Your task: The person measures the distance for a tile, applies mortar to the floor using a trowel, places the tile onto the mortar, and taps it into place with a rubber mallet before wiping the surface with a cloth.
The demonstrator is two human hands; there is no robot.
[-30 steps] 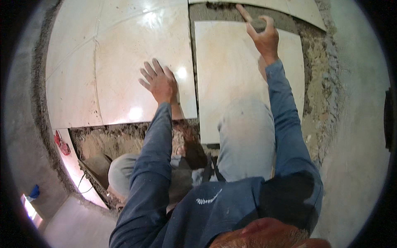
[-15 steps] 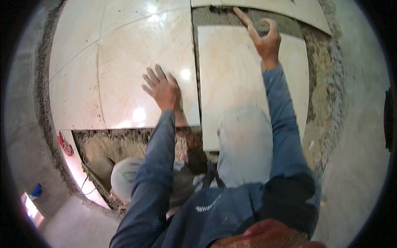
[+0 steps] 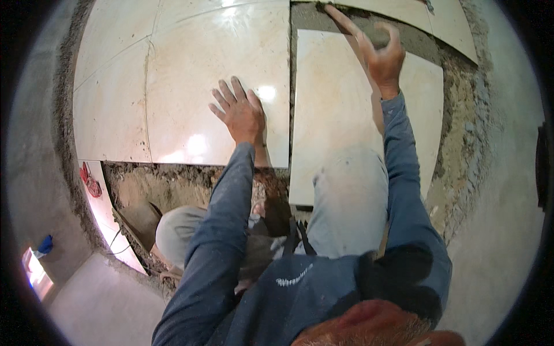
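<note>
My left hand [image 3: 242, 118] lies flat with fingers spread on a large glossy cream floor tile [image 3: 202, 86]. Over the far edge of a second cream tile [image 3: 323, 98], my right hand [image 3: 385, 62] is bent with its fingers curled. A slim tan piece [image 3: 343, 20], like a handle, runs from it to a dark clump [image 3: 321, 7] at the far side of the wet grey mortar strip [image 3: 311, 20]. Whether that piece is a tool or a stretched finger is hard to tell. A narrow gap separates the two tiles. My knee [image 3: 349, 179] is above the second tile.
Rough mortar and sand [image 3: 456, 132] border the tile on the right, beside a grey wall [image 3: 508, 173]. An uncovered rough bed [image 3: 167, 187] lies before the left tile. Red string [image 3: 90, 181] rests on a narrow tile strip at left. A blue object [image 3: 44, 245] is farther left.
The whole view has shifted, so the tiles appear farther right and higher. My right hand has moved slightly left relative to its tile. My left hand stays flat in about the same spot.
</note>
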